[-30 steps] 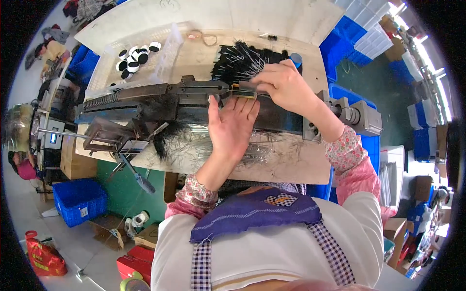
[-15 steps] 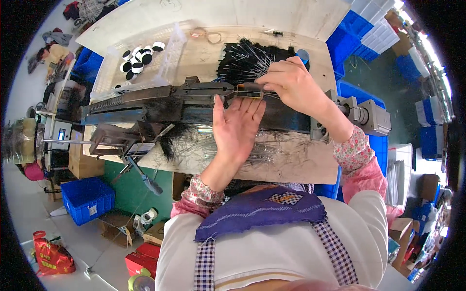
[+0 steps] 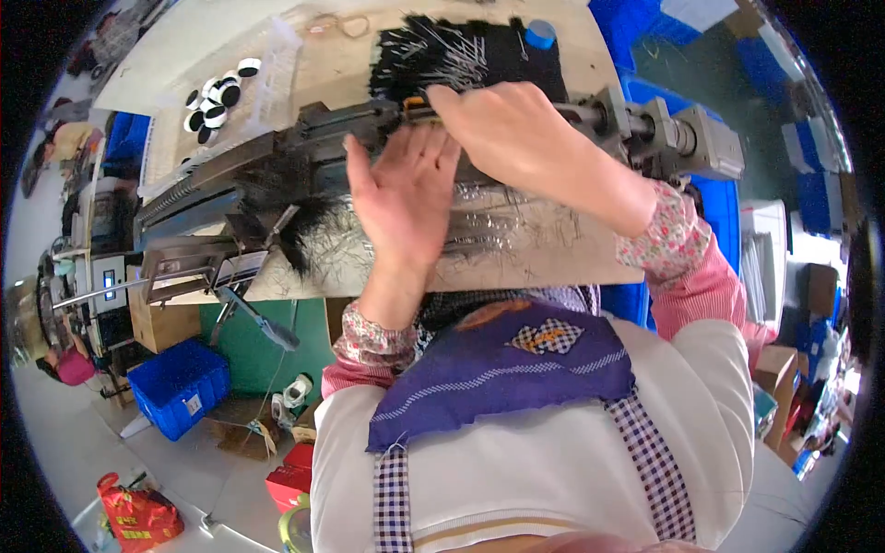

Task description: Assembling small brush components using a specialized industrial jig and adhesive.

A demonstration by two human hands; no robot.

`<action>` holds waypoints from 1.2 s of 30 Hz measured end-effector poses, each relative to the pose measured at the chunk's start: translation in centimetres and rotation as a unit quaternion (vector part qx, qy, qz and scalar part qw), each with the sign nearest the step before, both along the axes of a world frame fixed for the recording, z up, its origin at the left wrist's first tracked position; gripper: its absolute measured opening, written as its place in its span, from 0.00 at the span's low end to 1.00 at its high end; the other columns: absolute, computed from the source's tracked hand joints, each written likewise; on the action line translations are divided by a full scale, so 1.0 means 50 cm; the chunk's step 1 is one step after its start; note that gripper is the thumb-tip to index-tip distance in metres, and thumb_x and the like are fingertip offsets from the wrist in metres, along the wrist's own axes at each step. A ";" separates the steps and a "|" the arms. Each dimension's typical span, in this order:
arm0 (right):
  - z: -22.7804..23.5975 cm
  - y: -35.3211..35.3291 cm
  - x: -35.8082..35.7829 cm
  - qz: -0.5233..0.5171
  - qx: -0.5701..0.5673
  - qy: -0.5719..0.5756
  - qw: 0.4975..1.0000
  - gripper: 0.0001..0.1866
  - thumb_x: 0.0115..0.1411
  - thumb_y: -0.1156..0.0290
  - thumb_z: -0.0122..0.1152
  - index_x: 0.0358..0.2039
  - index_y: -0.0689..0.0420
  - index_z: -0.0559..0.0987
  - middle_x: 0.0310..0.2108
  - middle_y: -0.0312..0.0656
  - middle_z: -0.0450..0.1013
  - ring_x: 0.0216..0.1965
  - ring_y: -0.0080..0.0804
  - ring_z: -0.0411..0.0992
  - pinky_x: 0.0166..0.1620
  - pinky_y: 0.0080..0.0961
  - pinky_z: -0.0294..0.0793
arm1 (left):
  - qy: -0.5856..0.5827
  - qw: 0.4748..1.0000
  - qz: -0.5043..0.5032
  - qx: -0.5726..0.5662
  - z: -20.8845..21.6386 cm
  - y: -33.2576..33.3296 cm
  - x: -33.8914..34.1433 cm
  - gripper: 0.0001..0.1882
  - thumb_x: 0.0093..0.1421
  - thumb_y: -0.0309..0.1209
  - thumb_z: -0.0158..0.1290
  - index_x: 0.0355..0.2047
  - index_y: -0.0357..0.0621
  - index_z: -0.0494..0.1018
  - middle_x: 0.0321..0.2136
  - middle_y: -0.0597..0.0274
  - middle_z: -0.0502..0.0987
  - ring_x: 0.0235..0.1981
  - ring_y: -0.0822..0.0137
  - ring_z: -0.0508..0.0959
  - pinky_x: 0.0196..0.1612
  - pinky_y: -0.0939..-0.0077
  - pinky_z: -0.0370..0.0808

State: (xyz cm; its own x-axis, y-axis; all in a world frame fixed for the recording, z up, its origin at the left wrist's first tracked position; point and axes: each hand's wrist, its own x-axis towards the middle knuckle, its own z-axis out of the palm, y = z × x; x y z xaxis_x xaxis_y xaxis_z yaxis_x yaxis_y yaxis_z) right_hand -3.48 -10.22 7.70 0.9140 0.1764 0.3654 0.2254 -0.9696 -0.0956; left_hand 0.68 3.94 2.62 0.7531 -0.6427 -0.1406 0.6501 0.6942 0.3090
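Note:
My left hand is open, palm up, fingers stretched out against the front of a long dark metal machine. Its fingertips lie just under a small slot with a yellow-orange edge. Over that slot's right side my right hand is closed, its back turned up and its fingers bent together. Whatever it pinches is hidden behind the hand. Beyond the machine, thin wire-stemmed pieces with black bristles lie heaped on a black mat.
A clear plastic basket holds several white-and-black round caps. A blue round cap stands by the mat. Loose wires and bristle bits litter the wooden table. A cylindrical metal drive unit sits at the machine's right end.
The whole view has shifted, so the bench sits higher and further left. My right hand has turned over, its back now covering its fingertips. My left hand stays open beneath the slot.

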 end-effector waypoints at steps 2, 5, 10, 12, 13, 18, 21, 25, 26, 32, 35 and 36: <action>-0.004 0.008 0.002 0.020 -0.026 -0.009 0.999 0.08 0.47 0.74 0.57 0.27 0.65 0.73 0.21 0.48 0.75 0.24 0.45 0.77 0.23 0.34 0.76 | -0.001 1.000 -0.001 0.017 0.014 -0.002 -0.001 0.33 0.65 0.55 0.36 0.43 0.29 0.62 0.44 0.48 0.68 0.54 0.54 0.64 0.62 0.59 0.55; -0.023 0.004 0.006 0.038 -0.042 -0.040 0.998 0.12 0.49 0.76 0.55 0.34 0.67 0.69 0.17 0.48 0.72 0.23 0.46 0.75 0.23 0.34 0.73 | -0.006 0.999 -0.009 0.049 0.026 -0.006 -0.008 0.33 0.65 0.54 0.36 0.45 0.27 0.62 0.46 0.47 0.69 0.53 0.54 0.66 0.61 0.61 0.57; -0.010 0.000 -0.018 -0.031 0.024 0.076 0.996 0.12 0.52 0.75 0.54 0.37 0.64 0.67 0.24 0.49 0.74 0.28 0.49 0.75 0.27 0.38 0.74 | -0.040 0.994 0.000 0.100 0.001 -0.008 -0.002 0.26 0.65 0.47 0.42 0.43 0.30 0.64 0.43 0.51 0.69 0.52 0.55 0.66 0.62 0.58 0.57; -0.047 -0.006 -0.083 -0.024 0.067 0.070 0.995 0.13 0.53 0.73 0.53 0.39 0.64 0.68 0.28 0.52 0.74 0.32 0.50 0.75 0.31 0.40 0.75 | -0.039 0.993 0.002 0.112 -0.023 -0.006 -0.006 0.19 0.65 0.43 0.46 0.42 0.36 0.67 0.43 0.53 0.70 0.51 0.57 0.67 0.61 0.61 0.60; -0.077 -0.014 -0.119 -0.014 0.107 0.065 0.992 0.15 0.54 0.71 0.52 0.41 0.64 0.69 0.32 0.54 0.74 0.35 0.51 0.76 0.34 0.41 0.76 | -0.068 0.992 -0.003 0.108 -0.027 -0.016 -0.021 0.17 0.65 0.43 0.45 0.43 0.40 0.68 0.44 0.56 0.71 0.51 0.61 0.68 0.59 0.64 0.63; -0.242 -0.055 -0.216 -0.078 0.124 0.201 0.969 0.15 0.54 0.71 0.52 0.43 0.57 0.72 0.36 0.48 0.74 0.39 0.48 0.74 0.40 0.44 0.74 | -0.051 0.995 0.021 0.087 -0.075 -0.073 -0.072 0.14 0.65 0.40 0.47 0.42 0.41 0.69 0.45 0.60 0.72 0.50 0.62 0.69 0.58 0.64 0.64; -0.301 -0.063 -0.207 -0.058 0.137 0.166 0.975 0.16 0.54 0.70 0.54 0.44 0.56 0.72 0.37 0.46 0.74 0.40 0.47 0.74 0.41 0.44 0.74 | -0.016 0.978 0.024 0.206 -0.083 -0.066 -0.097 0.18 0.65 0.39 0.45 0.47 0.38 0.68 0.49 0.50 0.70 0.55 0.53 0.67 0.61 0.58 0.62; -0.308 -0.083 -0.244 -0.089 0.192 0.175 0.962 0.16 0.53 0.68 0.57 0.42 0.56 0.73 0.35 0.46 0.74 0.39 0.47 0.74 0.41 0.40 0.74 | -0.237 0.960 -0.083 0.124 -0.029 0.111 -0.142 0.24 0.62 0.29 0.48 0.58 0.33 0.61 0.59 0.41 0.61 0.60 0.45 0.63 0.64 0.57 0.57; -0.306 -0.091 -0.255 -0.107 0.222 0.178 0.953 0.15 0.52 0.69 0.58 0.40 0.57 0.73 0.35 0.46 0.74 0.39 0.47 0.74 0.40 0.38 0.73 | -0.355 0.909 -0.031 0.215 -0.063 0.184 -0.127 0.25 0.62 0.28 0.48 0.59 0.33 0.61 0.61 0.41 0.59 0.60 0.44 0.63 0.64 0.57 0.56; -0.264 -0.093 -0.279 -0.081 0.288 0.125 0.946 0.17 0.49 0.69 0.62 0.41 0.56 0.71 0.36 0.45 0.73 0.39 0.44 0.74 0.41 0.36 0.73 | -0.329 0.002 0.198 0.923 -0.188 0.604 -0.017 0.43 0.53 0.45 0.56 0.66 0.47 0.50 0.64 0.35 0.48 0.63 0.39 0.54 0.58 0.41 0.59; -0.231 -0.107 -0.283 -0.079 0.290 0.069 0.951 0.19 0.45 0.74 0.63 0.40 0.56 0.72 0.36 0.44 0.73 0.39 0.44 0.74 0.42 0.34 0.73 | -0.107 0.145 0.178 0.967 -0.141 0.699 -0.029 0.42 0.53 0.40 0.56 0.64 0.41 0.51 0.41 0.35 0.75 0.42 0.40 0.76 0.43 0.53 0.73; -0.218 -0.115 -0.282 -0.073 0.316 0.078 0.943 0.21 0.42 0.78 0.63 0.40 0.58 0.72 0.36 0.45 0.73 0.39 0.45 0.74 0.43 0.34 0.73 | -0.168 0.131 0.199 0.957 -0.157 0.759 -0.029 0.42 0.53 0.41 0.57 0.64 0.41 0.52 0.40 0.36 0.76 0.41 0.40 0.77 0.42 0.53 0.73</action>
State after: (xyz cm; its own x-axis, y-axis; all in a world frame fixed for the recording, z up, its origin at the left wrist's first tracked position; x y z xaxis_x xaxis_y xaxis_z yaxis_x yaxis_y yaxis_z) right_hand -17.58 -15.97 -3.21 0.9628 -0.1631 0.2156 0.0300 -0.7281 -0.6848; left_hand -0.79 41.86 -5.20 0.8441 0.4252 0.3265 0.4059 -0.9048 0.1289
